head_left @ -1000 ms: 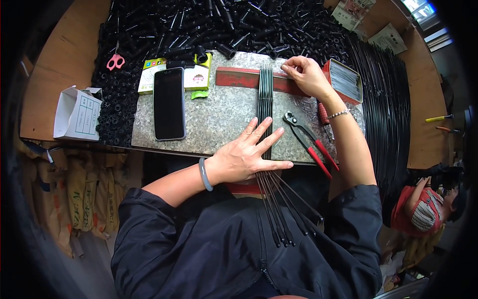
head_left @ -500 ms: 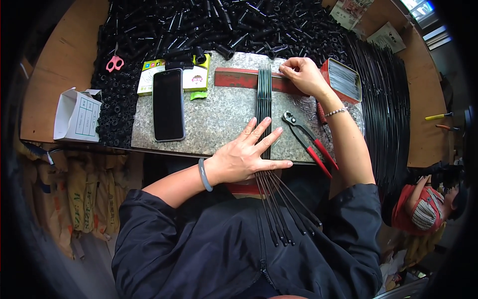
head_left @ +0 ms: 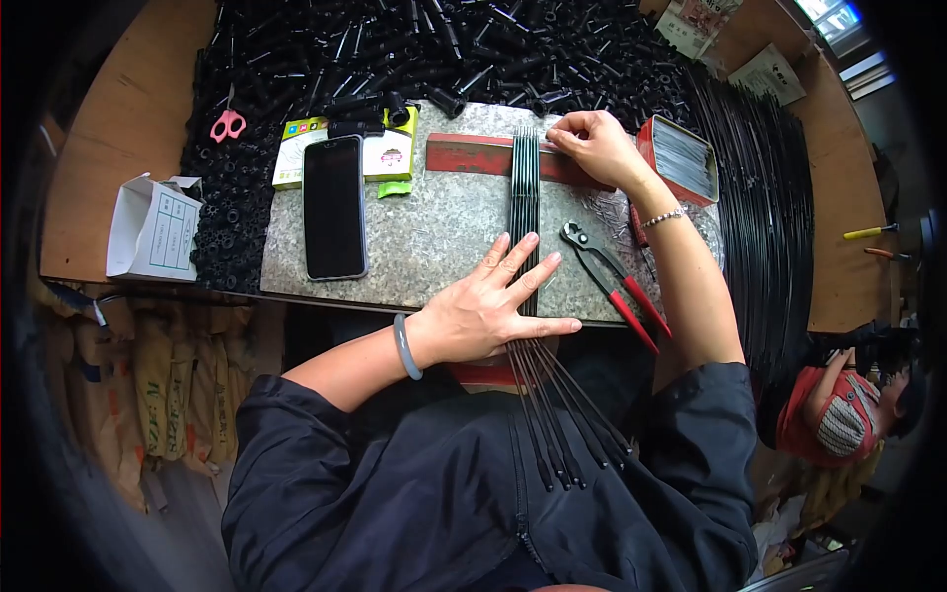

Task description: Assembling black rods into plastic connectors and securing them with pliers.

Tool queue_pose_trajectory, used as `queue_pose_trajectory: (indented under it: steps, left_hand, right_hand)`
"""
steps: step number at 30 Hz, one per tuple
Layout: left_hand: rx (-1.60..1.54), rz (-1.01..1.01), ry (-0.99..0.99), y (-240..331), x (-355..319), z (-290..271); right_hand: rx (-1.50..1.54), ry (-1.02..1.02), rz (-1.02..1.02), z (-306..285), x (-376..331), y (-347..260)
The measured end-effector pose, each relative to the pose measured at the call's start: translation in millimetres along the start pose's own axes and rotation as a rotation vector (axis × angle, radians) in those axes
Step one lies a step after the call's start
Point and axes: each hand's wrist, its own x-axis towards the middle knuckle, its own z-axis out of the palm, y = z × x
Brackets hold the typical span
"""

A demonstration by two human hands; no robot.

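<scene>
On the speckled stone surface (head_left: 434, 237), thin black rods (head_left: 523, 197) lie side by side. Left hand (head_left: 488, 311) presses them flat, fingers spread; right hand (head_left: 592, 148) pinches their far ends. They look light, springy and slippery; best held near the ends.

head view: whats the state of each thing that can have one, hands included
left hand: open, flat on the black rods
right hand: fingers pinching the rods' far ends
black rods: lined up side by side, near ends splayed
pliers: lying closed
phone: screen dark
red tin: open
white box: flaps open
</scene>
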Motion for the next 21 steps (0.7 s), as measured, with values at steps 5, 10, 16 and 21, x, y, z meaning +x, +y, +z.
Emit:
queue_pose_trajectory:
  steps: [5,10,16,21]
  left_hand:
    - [0.008,-0.003,0.031,-1.7,0.1,0.3]
    - [0.005,0.007,0.024,-2.2,0.1,-0.1]
    - [-0.007,0.005,0.037,-2.1,-0.5,0.7]
    - [0.004,0.008,0.038,-2.2,-0.3,0.8]
  right_hand:
    - [0.012,-0.102,-0.023,-6.1,8.4,1.6]
    - [0.031,-0.133,-0.052,-5.9,14.3,3.2]
    - [0.083,-0.158,-0.041,-3.5,13.5,5.3]
    - [0.101,-0.159,-0.02,-2.0,12.8,-2.4]
